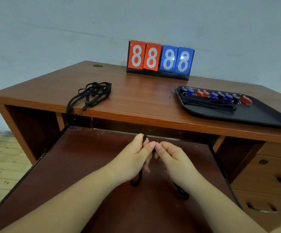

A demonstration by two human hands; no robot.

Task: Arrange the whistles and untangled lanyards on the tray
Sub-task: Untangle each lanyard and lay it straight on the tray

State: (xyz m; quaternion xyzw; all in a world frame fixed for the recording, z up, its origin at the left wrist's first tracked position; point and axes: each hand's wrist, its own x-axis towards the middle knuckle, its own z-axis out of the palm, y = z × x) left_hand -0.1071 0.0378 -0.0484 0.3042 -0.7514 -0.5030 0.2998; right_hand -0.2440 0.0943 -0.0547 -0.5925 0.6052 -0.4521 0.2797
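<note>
Head view: both hands (150, 154) pinch a thin black woven lanyard (137, 179) over the scuffed pull-out shelf (79, 165).

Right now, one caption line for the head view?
Both hands, left hand and right hand, pinch a black lanyard; tangled lanyards wait left, whistles line the tray.

Single head-mounted wide-angle view, looking forward and down across the desk (136, 91) from its front edge toward the wall.
</note>
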